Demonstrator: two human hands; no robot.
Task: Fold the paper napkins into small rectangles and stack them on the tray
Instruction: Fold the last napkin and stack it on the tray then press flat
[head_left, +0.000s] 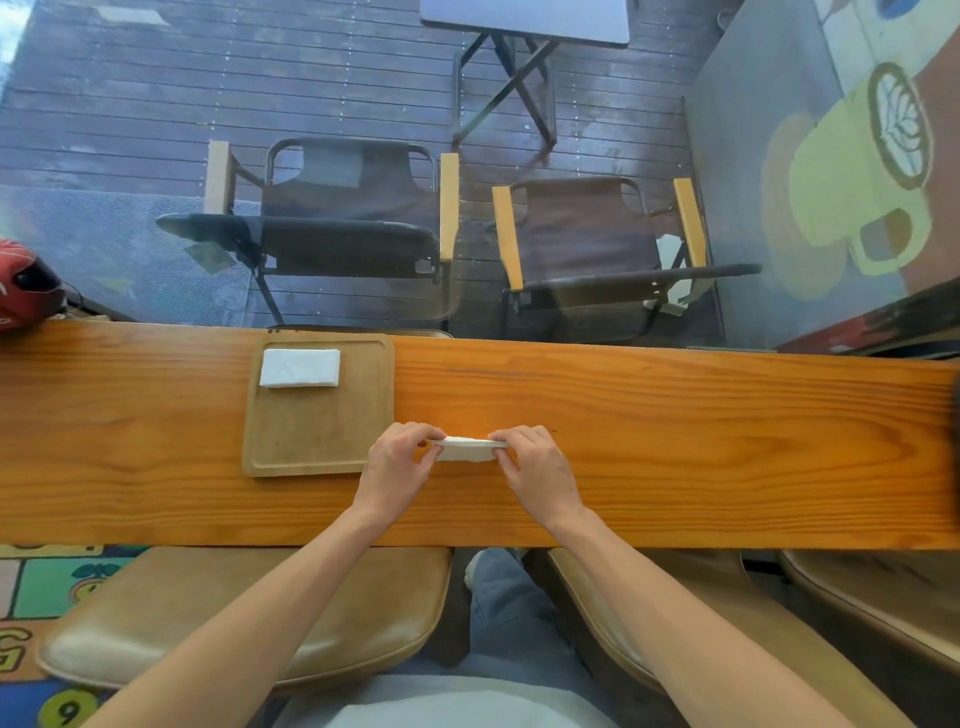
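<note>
Two hands: left hand (397, 460) and right hand (535, 467) pinch opposite ends of folded napkin (467, 448).
Tray (317, 441): holds napkin stack (300, 368).

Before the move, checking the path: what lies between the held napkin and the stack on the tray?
Only bare tray between napkin and stack, per head view.

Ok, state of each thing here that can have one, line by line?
Left hand: pinching the held napkin's left end.
Right hand: pinching its right end.
Held napkin: folded, off the tray, lifted or touching the counter unclear.
Napkin stack: folded, lying in tray's far left corner.
Tray: flat on counter.
</note>
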